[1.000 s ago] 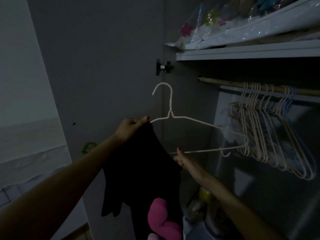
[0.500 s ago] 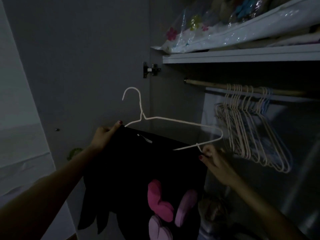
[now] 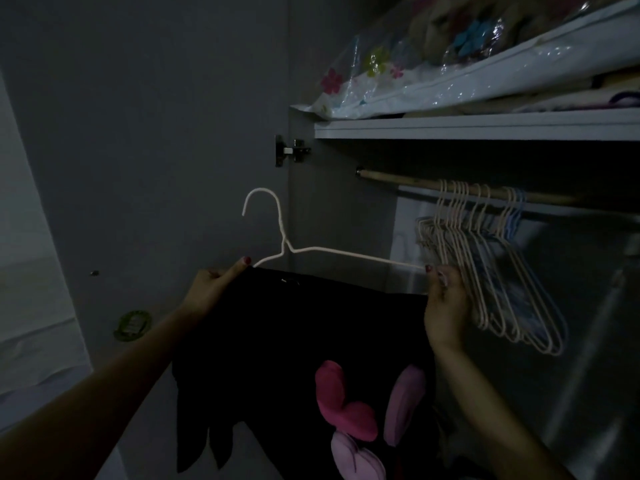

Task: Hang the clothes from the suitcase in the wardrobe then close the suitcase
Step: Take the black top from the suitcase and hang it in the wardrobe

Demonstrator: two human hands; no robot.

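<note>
Black top stretched on a wire hanger at the wardrobe

Left hand pinches the left shoulder of the black garment with pink heart shapes, right hand grasps the other end, both on the thin white wire hanger, held just left of the empty pale wire hangers on the wooden wardrobe rail

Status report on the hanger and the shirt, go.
Left hand grips black shirt and hanger. Right hand holds its other end. Empty hangers crowd the rail.

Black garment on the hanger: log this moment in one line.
black garment on white hanger | left hand, right hand gripping | rail unreached
</note>
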